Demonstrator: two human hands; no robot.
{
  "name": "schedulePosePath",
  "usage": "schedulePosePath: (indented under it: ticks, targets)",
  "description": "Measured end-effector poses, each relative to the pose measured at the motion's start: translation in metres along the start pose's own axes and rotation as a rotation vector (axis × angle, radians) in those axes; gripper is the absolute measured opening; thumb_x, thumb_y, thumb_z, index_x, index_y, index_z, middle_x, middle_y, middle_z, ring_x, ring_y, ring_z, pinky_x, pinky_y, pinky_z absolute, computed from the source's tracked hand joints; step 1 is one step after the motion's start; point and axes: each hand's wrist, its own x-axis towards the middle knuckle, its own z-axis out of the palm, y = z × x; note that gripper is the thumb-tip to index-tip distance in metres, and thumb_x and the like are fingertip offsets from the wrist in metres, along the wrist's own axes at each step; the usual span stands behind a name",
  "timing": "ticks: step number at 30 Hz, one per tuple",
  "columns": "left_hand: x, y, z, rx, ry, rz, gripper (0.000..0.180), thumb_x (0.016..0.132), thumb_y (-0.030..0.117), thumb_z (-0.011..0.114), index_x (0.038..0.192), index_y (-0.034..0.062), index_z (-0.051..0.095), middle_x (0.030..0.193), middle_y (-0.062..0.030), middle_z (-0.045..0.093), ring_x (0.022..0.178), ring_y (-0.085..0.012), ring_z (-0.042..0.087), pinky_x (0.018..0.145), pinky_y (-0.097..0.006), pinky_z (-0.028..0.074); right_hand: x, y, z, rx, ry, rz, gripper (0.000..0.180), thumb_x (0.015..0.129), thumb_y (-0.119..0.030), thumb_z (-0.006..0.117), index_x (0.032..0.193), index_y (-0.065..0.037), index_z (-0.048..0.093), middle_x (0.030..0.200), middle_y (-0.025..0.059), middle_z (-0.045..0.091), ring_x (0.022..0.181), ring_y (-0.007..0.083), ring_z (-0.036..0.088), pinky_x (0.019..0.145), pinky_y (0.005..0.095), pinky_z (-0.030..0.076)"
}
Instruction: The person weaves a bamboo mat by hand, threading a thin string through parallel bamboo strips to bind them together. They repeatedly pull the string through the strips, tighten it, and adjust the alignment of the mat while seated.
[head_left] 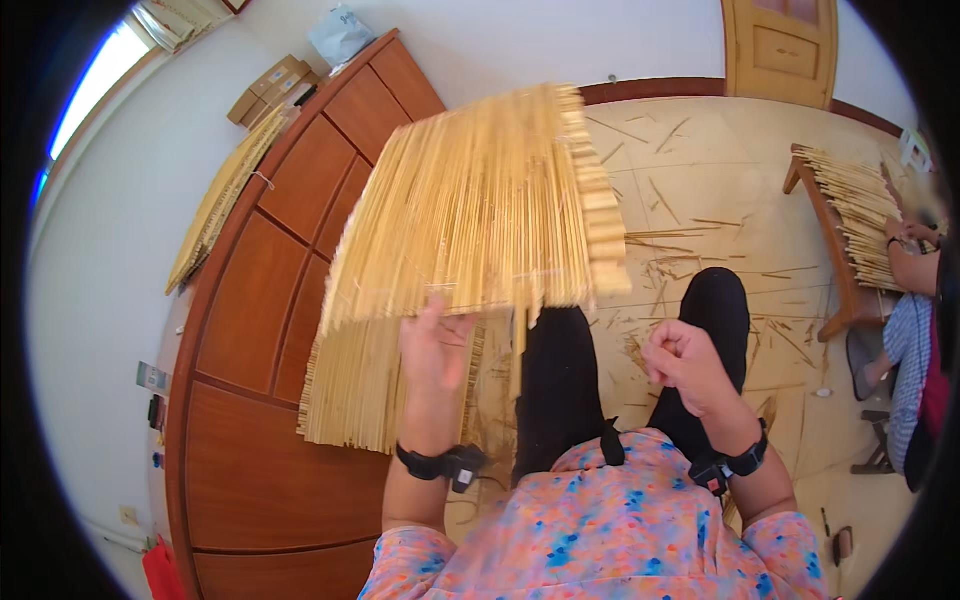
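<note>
In the head view, the person's left hand (435, 345) is reaching up with its fingers closed on the lower edge of a pale yellow mat of thin bamboo sticks bound side by side (475, 205), holding it raised in front of the chest. The mat is fanning out from the grip, narrower at the top right and wider toward its lower left edge; its sticks are running in close parallel lines, and a row of short squared stick ends is forming a stepped border down its right side. The right hand (685, 365) is hovering above the right knee with its fingers curled loosely inward; whether it is pinching anything cannot be told. Behind the left forearm, a second stack of similar bamboo-stick mats (355, 385) is lying against the side of the brown wooden cabinet (270, 300). Loose bamboo splinters are lying scattered across the pale floor (700, 190). At the right edge, another person's arm (910, 265) is resting on a low wooden bench loaded with bamboo sticks (850, 215).
</note>
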Motion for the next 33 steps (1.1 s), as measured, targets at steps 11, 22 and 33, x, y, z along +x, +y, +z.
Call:
schedulePosePath:
  ticks: [11, 22, 33]
  targets:
    - [-0.041, -0.116, 0.016, -0.21, 0.249, -0.184, 0.038, 0.096, 0.005, 0.062, 0.133, 0.0047, 0.052, 0.124, -0.0094, 0.062, 0.111, -0.0246, 0.063, 0.093, -0.04, 0.057, 0.007, 0.068, -0.027, 0.041, 0.102, 0.144, 0.018, 0.098, -0.021, 0.065, 0.087, -0.009, 0.058, 0.071, 0.0005, 0.061, 0.058, 0.0052, 0.052, 0.05, 0.0192, 0.037]
    - [-0.07, -0.137, 0.014, -0.182, 0.081, -0.345, 0.028, 0.099, 0.01, 0.059, 0.127, 0.0041, 0.056, 0.123, -0.0087, 0.065, 0.106, -0.0216, 0.067, 0.086, -0.034, 0.06, 0.041, 0.059, -0.002, 0.098, 0.092, 0.219, 0.031, 0.1, -0.042, 0.058, 0.103, -0.012, 0.063, 0.078, -0.0014, 0.062, 0.061, 0.0054, 0.052, 0.05, 0.0191, 0.032]
    - [-0.074, -0.049, 0.026, 1.163, -0.606, -0.177, 0.015, 0.093, 0.012, 0.066, 0.106, 0.0031, 0.068, 0.101, -0.0125, 0.07, 0.079, -0.0232, 0.071, 0.07, -0.032, 0.054, 0.051, 0.079, -0.012, 0.092, 0.195, 0.22, 0.015, 0.091, -0.02, 0.071, 0.1, -0.011, 0.064, 0.075, -0.0021, 0.06, 0.06, 0.0058, 0.053, 0.045, 0.0208, 0.032]
